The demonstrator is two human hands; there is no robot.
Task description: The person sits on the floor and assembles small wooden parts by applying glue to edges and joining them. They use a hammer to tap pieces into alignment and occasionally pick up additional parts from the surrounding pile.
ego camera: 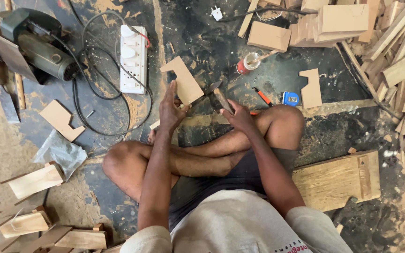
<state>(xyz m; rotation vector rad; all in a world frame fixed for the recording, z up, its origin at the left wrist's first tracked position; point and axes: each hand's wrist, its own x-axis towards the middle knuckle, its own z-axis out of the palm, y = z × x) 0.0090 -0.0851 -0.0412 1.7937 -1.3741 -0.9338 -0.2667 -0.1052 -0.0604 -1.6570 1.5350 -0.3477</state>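
**Cross-legged on the workshop floor, board and hammer in hand**

Where the person sits with legs crossed, both forearms reach forward over the knees. Left hand (171, 108) closed on the lower edge of a notched wooden board (183, 83), thumb and fingers pinching it, board held tilted and raised off the floor. Right hand (238, 115) wrapped around the handle of a hammer (217, 95); dark head sits just beside the board's right edge, contact not certain.

Near right of the knee: thick plank (338, 180) flat on the floor. Near left: offcut blocks (36, 180) and a crumpled plastic bag (61, 152).

Just beyond the hands: orange-handled tool (262, 96), blue tape measure (290, 98), second notched cutout (311, 88), small red can (245, 64) with a stick in it.

Further left: white power strip (133, 58) ringed by a black cable (83, 93), another notched piece (61, 119), green circular saw (31, 44).

Far right and top: heap of cut boards and slats (352, 23); white plug (216, 13) lying near them.
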